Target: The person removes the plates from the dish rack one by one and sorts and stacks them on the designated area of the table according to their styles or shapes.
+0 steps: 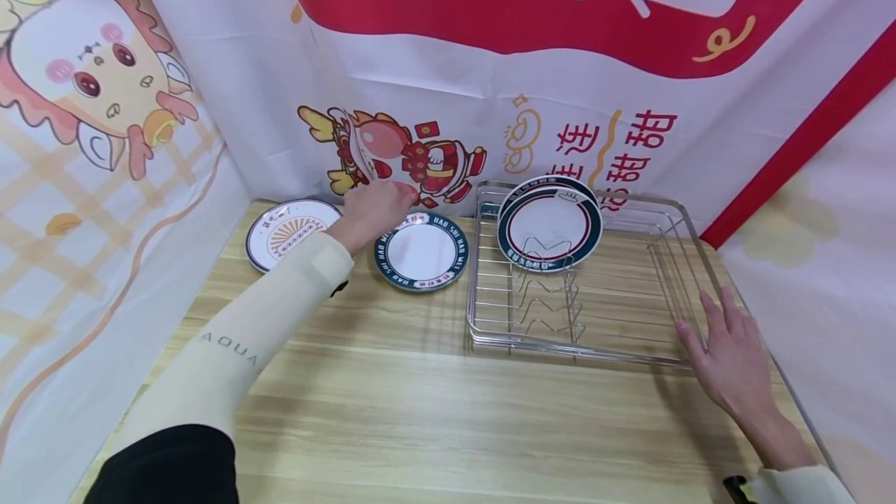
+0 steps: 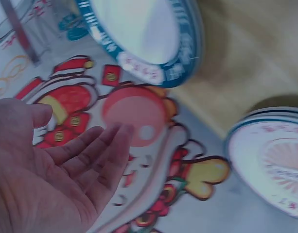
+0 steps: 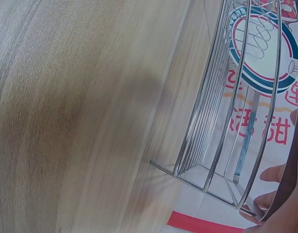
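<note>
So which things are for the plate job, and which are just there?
Probably for the job:
- wire rack
- plate standing in it
- dark-rimmed plate on the table
- sunburst plate

Just there:
- cartoon-printed cloth
- wooden table

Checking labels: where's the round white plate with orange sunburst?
Head view, left: the sunburst plate is at the back left of the wooden table, left of the left hand.

cream left sleeve (image 1: 252, 317), grey "aqua" lettering (image 1: 229, 348), black upper sleeve (image 1: 168, 467)
</note>
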Available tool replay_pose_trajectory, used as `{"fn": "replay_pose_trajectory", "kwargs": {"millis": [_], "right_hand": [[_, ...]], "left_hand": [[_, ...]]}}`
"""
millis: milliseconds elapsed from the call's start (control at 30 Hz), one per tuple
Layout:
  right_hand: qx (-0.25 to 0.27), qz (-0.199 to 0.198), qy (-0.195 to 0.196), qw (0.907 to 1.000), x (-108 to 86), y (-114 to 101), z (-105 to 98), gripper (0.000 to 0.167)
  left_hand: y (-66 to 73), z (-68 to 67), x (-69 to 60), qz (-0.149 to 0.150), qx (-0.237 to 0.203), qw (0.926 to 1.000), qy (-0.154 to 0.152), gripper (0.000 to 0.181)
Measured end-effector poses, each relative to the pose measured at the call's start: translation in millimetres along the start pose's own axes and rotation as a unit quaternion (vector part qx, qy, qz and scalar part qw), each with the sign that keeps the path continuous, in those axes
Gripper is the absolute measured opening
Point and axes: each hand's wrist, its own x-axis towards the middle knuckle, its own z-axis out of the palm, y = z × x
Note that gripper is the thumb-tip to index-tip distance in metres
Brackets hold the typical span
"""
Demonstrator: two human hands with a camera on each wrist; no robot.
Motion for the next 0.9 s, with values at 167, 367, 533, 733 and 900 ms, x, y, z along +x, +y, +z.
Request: {"fn": "replay_pose_trajectory", "kwargs": {"millis": [167,367,533,733,900], "right_hand": [[0.001,0.001,-0.003,1.0,0.7,-0.5,-1.0,0.071],[-0.001,0.007,-0.008,0.9999,1.0,-1.3,-1.8,0.072],[0.0,0.007,-0.006,1.0,0.7,-1.8,-1.7,0.072],[0.001,0.002,-0.001,1.0,0.3,-2.3,-2.3,0.071],[0.001,0.004,-0.004,1.0,1.0,-1.7,-1.3,0.072]], "left_hand": [[28.3,-17.3,3.3,0.033,-0.021,0.999,0.023,0.047],[70.2,-32.8,3.1,0.07,-0.034,0.9967,0.021,0.05],[100.9,-33.5,5.6,0.164,-0.075,0.9834,0.022,0.042],[132.3,-25.5,12.2,0.233,-0.131,0.9635,0.009,0.035],[149.7,-21.4,18.8,0.245,-0.128,0.9611,0.0,0.035]]}}
